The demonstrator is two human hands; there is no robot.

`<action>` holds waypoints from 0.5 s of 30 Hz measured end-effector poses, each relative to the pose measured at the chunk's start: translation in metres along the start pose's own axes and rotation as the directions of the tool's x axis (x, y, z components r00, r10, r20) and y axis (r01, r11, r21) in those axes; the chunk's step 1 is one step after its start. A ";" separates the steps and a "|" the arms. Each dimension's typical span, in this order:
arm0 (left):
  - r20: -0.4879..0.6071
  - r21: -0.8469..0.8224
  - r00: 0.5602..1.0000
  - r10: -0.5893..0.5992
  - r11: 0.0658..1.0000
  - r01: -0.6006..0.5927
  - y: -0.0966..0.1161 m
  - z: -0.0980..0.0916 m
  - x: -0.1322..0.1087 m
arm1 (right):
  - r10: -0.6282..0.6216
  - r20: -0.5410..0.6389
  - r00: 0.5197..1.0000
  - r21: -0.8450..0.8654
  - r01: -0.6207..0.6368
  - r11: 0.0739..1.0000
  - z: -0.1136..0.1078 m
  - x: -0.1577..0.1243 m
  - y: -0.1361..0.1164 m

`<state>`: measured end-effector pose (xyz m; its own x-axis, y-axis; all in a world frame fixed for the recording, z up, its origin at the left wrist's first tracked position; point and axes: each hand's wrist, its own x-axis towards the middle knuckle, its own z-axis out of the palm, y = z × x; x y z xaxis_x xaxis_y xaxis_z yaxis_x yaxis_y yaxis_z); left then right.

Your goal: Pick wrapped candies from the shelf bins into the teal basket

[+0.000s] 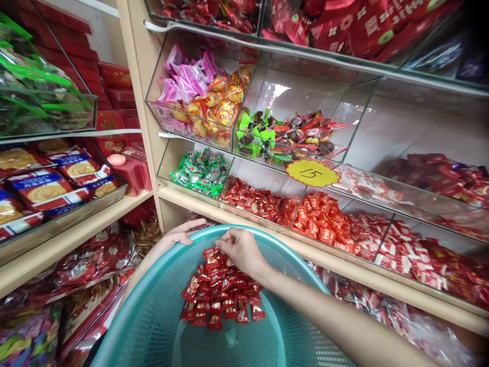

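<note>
A teal plastic basket (153, 306) with mesh sides fills the lower middle of the view, tilted against the shelf. Inside it lies a heap of small red-wrapped candies (225, 293), some in rough rows. My left hand (181, 235) rests at the far left rim, its fingers hooked over the edge from outside. Reaching into the basket, my right hand (241, 251) has its fingers pinched together at the top of the candy heap. Whatever lies between those fingertips is hidden.
Clear shelf bins ahead hold green-wrapped candies (200, 172), red candies (252, 199), orange-red packets (321, 219) and pink packets (187, 76). A yellow price tag (313, 173) reads 15. Wooden shelf edges (267, 234) run behind the basket. Biscuit packs (53, 178) stand at left.
</note>
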<state>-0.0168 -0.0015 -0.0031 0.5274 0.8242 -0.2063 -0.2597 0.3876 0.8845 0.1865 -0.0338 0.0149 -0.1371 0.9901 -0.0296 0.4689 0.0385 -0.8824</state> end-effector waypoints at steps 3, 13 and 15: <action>0.009 0.018 1.000 -0.012 1.000 0.012 -0.002 -0.003 -0.001 | -0.070 -0.042 0.997 -0.131 0.064 0.989 0.001 -0.002 0.001; 0.009 0.050 0.999 -0.036 0.998 0.035 -0.004 -0.010 0.003 | -0.182 -0.010 0.983 -0.375 0.165 0.912 0.002 -0.014 0.006; 0.000 0.030 1.000 -0.026 0.999 0.026 -0.003 -0.008 0.003 | -0.227 -0.023 0.974 -0.382 0.201 0.902 -0.005 -0.011 -0.001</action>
<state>-0.0209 0.0037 -0.0097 0.5343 0.8136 -0.2293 -0.2214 0.3965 0.8909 0.1920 -0.0445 0.0181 -0.2197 0.9584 0.1820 0.7288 0.2853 -0.6224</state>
